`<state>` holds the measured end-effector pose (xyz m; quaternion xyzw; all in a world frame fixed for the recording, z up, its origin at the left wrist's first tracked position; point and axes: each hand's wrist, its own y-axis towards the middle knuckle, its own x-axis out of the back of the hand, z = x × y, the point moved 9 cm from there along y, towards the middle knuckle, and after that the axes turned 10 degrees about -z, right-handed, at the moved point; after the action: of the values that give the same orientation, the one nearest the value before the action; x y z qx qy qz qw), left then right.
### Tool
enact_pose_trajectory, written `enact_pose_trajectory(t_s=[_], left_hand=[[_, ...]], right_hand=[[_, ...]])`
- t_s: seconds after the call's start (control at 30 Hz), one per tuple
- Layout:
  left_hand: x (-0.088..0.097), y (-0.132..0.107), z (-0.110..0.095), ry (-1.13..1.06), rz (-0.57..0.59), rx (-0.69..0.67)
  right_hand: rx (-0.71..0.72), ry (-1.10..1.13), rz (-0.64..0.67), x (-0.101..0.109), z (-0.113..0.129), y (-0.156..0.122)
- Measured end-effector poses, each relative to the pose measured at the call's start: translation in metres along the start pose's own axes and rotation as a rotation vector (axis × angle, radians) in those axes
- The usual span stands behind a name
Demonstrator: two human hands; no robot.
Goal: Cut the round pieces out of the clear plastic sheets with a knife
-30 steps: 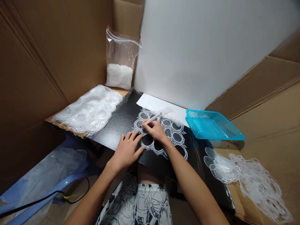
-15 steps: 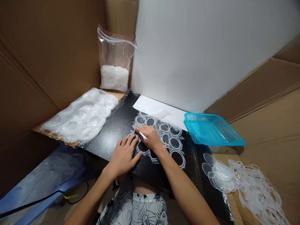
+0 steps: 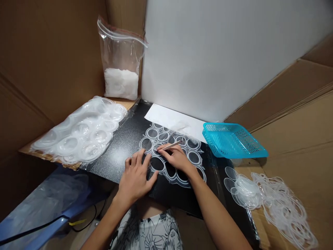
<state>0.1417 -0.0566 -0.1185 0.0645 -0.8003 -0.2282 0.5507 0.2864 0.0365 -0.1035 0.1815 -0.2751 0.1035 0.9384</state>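
Now the right hand (image 3: pixel 177 158) pinches a thin white stick (image 3: pixel 171 145) above a clear ring-cut plastic sheet (image 3: pixel 195 152). The left hand (image 3: pixel 136 175) presses it, fingers flat.

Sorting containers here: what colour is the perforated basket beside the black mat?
Bright turquoise blue basket, clearest in the head view.

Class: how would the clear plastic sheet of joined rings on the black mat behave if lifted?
Probably floppy and light: the clear plastic sheet of joined rings is thin, mostly holes. Perhaps slippery: the left hand pins it.
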Motion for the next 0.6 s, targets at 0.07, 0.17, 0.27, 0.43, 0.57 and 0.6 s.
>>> enact_pose_trajectory(t_s=[0.07, 0.17, 0.27, 0.43, 0.57, 0.6], left_hand=[[-0.002, -0.001, -0.010, -0.040, 0.042, -0.109], [-0.004, -0.001, -0.015, -0.094, 0.101, -0.181], [-0.004, 0.000, -0.014, -0.105, 0.106, -0.172], [-0.001, 0.000, -0.019, -0.096, 0.107, -0.194], [0.000, 0.001, -0.023, -0.104, 0.111, -0.193], [-0.001, 0.001, -0.023, -0.106, 0.111, -0.181]], right_hand=[[-0.052, 0.055, 0.008, -0.007, -0.007, -0.004], [-0.114, 0.144, 0.025, -0.009, -0.014, -0.005], [-0.122, 0.177, 0.058, -0.008, -0.012, -0.005], [-0.020, 0.104, 0.019, -0.005, -0.008, -0.006], [0.290, -0.067, 0.007, -0.010, 0.008, -0.014], [0.378, -0.137, 0.012, -0.013, 0.013, -0.017]])
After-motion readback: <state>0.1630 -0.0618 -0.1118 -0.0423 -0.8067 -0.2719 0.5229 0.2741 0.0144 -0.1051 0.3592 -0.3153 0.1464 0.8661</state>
